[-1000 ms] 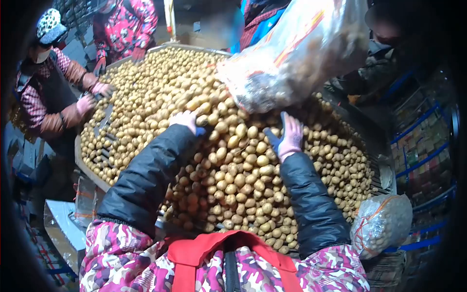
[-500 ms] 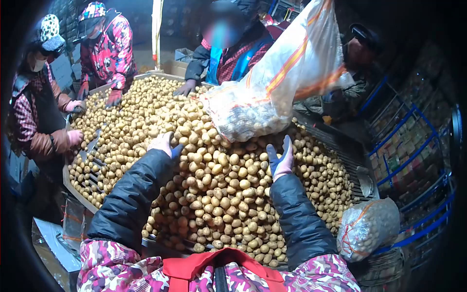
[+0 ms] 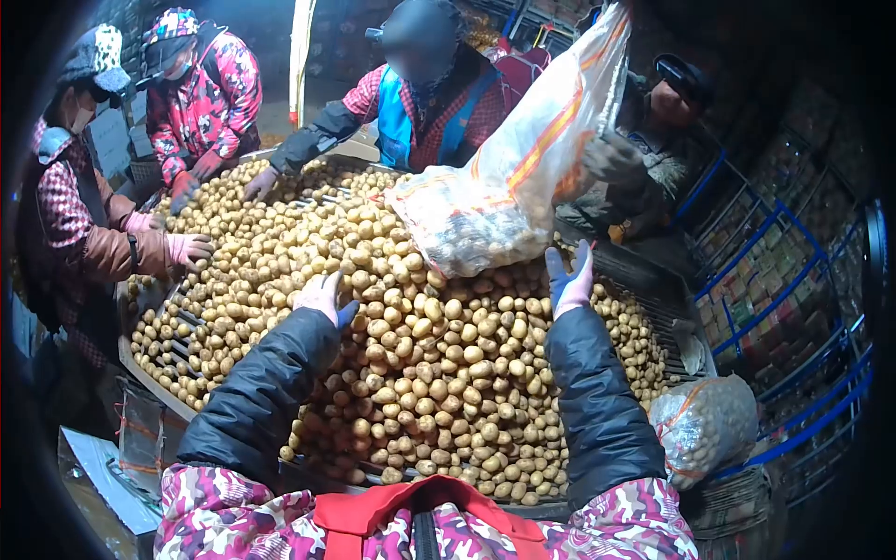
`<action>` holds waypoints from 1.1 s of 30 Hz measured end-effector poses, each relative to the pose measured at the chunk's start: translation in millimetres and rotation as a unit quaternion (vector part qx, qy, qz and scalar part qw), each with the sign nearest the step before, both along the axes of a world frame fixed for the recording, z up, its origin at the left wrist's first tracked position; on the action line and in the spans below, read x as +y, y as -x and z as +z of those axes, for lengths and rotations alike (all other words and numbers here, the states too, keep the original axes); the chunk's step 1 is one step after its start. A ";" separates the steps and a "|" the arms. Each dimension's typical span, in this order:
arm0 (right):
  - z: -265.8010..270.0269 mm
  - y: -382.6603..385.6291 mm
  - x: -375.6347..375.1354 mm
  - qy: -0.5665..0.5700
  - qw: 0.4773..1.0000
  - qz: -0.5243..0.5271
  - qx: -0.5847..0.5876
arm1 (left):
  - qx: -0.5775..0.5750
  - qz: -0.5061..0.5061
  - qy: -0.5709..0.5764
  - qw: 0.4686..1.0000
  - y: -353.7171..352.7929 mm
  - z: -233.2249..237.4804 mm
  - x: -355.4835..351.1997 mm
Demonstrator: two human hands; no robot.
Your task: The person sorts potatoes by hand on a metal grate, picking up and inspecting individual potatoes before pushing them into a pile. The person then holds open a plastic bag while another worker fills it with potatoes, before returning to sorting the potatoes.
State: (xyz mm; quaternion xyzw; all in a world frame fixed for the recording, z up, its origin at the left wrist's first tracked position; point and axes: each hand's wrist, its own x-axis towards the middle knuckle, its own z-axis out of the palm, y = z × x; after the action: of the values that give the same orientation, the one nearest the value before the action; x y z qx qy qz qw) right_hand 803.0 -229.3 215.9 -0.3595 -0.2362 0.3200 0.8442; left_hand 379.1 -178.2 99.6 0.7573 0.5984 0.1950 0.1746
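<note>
A broad heap of potatoes (image 3: 439, 373) covers the slatted sorting table (image 3: 177, 350) in front of me. My left hand (image 3: 324, 297), in a pink and blue glove, rests on the potatoes with its fingers apart. My right hand (image 3: 571, 280), gloved alike, is raised with fingers spread at the right side of the heap, close to the lower edge of a white sack (image 3: 532, 154) with orange stripes. The sack lies tilted on the heap, its bottom full of potatoes. Neither hand holds anything.
Several co-workers in gloves stand around the far side; one person (image 3: 616, 159) at the right has a hand by the sack. A filled clear bag (image 3: 707, 425) sits at the table's right edge. Blue metal racks (image 3: 775, 280) stand beyond it. Flattened cardboard (image 3: 107, 476) lies lower left.
My right hand has moved right and slightly up towards the sack; my left hand has shifted slightly right and down. Co-workers' hands have moved across the potatoes. A gloved hand now shows beside the sack.
</note>
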 end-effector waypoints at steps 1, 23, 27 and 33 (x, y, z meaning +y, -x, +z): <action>-28.8 -23.4 18.9 0.051 0.974 -0.053 -0.214 | -0.004 -0.010 -0.041 0.999 1.8 -5.7 2.0; 139.4 54.0 66.9 0.078 0.961 -0.061 -0.259 | -0.027 -0.061 -0.167 0.984 19.4 -39.8 -11.2; 55.3 18.3 215.4 0.136 0.664 -0.269 -0.684 | -0.080 -0.119 -0.231 0.962 -7.5 -5.4 -38.8; 95.9 87.2 247.7 0.111 0.562 -0.272 -0.773 | -0.173 -0.300 -0.387 0.855 -97.6 -12.3 -43.0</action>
State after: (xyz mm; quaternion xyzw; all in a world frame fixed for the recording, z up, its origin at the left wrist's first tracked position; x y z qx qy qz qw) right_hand 715.8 18.4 311.9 -0.6072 -0.6521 -0.3013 0.3396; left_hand 476.7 -221.2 87.3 0.8603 0.1788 0.4771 0.0180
